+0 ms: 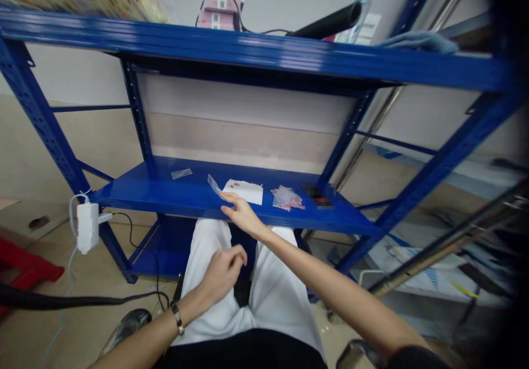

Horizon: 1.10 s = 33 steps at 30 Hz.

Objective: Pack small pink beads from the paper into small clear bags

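Centre: right hand (243, 215) at clear packet (212, 183), grip unclear | Lower centre: left hand (225, 267) curled, palm hidden, can't tell grip

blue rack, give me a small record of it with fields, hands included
right hand: at a tilted clear packet; grip unclear
left hand: loosely curled over white trousers
middle shelf: flat clear strip, white sheet bearing small pieces, clear bag with pink-and-white contents
top shelf: pink bundles, black tube
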Motion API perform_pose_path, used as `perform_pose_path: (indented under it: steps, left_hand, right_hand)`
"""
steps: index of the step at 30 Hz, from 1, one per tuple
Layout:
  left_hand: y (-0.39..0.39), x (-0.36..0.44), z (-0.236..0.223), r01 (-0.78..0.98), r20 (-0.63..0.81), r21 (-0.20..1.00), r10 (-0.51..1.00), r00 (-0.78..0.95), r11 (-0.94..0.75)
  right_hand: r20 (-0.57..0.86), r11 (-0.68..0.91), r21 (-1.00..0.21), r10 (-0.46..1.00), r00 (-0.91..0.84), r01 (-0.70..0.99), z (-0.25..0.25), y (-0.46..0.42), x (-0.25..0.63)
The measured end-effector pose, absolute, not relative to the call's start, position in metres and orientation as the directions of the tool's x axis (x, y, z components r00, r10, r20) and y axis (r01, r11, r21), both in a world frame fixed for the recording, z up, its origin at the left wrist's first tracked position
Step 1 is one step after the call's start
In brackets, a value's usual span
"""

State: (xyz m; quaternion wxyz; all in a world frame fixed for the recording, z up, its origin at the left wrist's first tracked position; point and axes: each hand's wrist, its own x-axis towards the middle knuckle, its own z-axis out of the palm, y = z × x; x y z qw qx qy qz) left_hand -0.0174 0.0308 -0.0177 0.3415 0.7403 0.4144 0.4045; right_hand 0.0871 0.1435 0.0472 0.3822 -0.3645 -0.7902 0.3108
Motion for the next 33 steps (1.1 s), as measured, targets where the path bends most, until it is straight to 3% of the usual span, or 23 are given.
perform_pose_path:
  steps: [3,7,12,20,23,26,28,30,33]
  left_hand:
    - [0.047,-0.019,-0.011,-0.046,0.254,0.967,0.942,0.219,-0.25]
    - [0.068,-0.01,-0.015,-0.344,0.122,0.939,0.957,0.263,-0.025]
    - [0.076,-0.005,-0.024,-0.462,0.085,0.884,0.948,0.306,0.07]
    - [0.077,-0.013,-0.02,-0.49,0.084,0.87,0.959,0.272,0.062]
    - [0.076,-0.013,-0.02,-0.346,0.179,0.933,0.963,0.202,-0.101]
    - [0.074,-0.012,-0.02,-0.121,0.34,0.939,0.926,0.167,-0.323]
    - [0.074,-0.012,-0.022,0.023,0.39,0.915,0.899,0.2,-0.402]
    - [0.073,-0.013,-0.024,0.167,0.393,0.884,0.888,0.238,-0.436]
    - [0.072,-0.016,-0.027,0.325,0.415,0.801,0.858,0.303,-0.502]
  right_hand:
    - [0.325,0.319,-0.945,0.903,-0.281,-0.066,0.039,0.088,0.122]
    - [0.091,0.037,-0.939,0.986,-0.141,-0.343,0.014,0.049,0.153]
    - [-0.073,-0.113,-0.92,0.99,-0.12,-0.374,-0.015,0.046,0.164]
    - [-0.119,-0.19,-0.94,0.961,-0.248,-0.283,-0.021,0.035,0.15]
    - [-0.066,-0.091,-0.983,0.985,-0.156,-0.161,-0.02,0.028,0.147]
    - [0.193,0.196,-0.977,0.98,-0.04,0.089,-0.012,0.023,0.147]
    - [0.426,0.435,-0.857,0.9,-0.096,0.276,-0.005,0.021,0.149]
    - [0.591,0.629,-0.656,0.772,-0.235,0.418,-0.001,0.019,0.152]
    - [0.648,0.768,-0.402,0.624,-0.437,0.499,-0.001,0.019,0.156]
